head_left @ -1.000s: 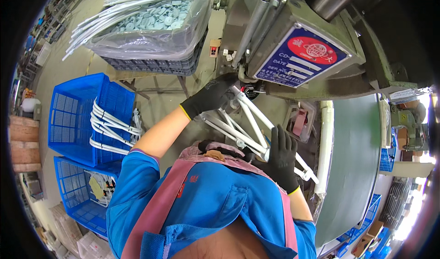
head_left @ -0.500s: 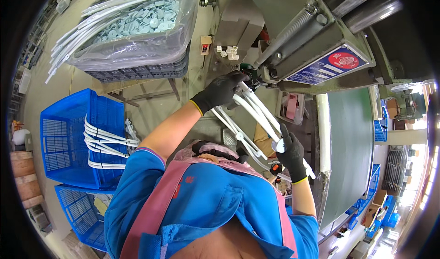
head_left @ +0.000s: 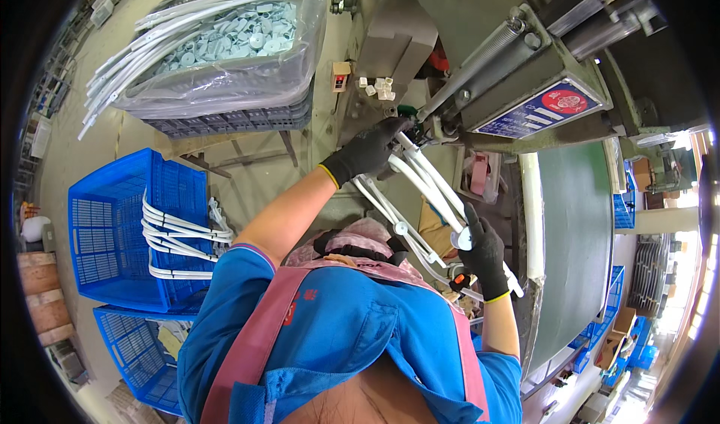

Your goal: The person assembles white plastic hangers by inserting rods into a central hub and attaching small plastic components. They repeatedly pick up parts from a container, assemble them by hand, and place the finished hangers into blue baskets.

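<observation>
A white tube frame slants between my gloved hands beneath the machine head. My left hand, in a black glove, is closed at the frame's upper end beside the machine's tooling; its fingertips are partly hidden. Lower down, my right hand, gloved alike, is wrapped round the frame next to a round white joint. Another set of white tubes with a round joint hangs just below and left of the held one. How the two sets connect I cannot tell.
Left stands a blue crate with bundled white tubes. A plastic-lined bin holds small pale parts and long white tubes. Small white caps lie beyond my left hand. A green conveyor belt runs along the right.
The whole view has shifted slightly. Both hands keep their hold on the tube frame in nearly the same pose at the machine.
</observation>
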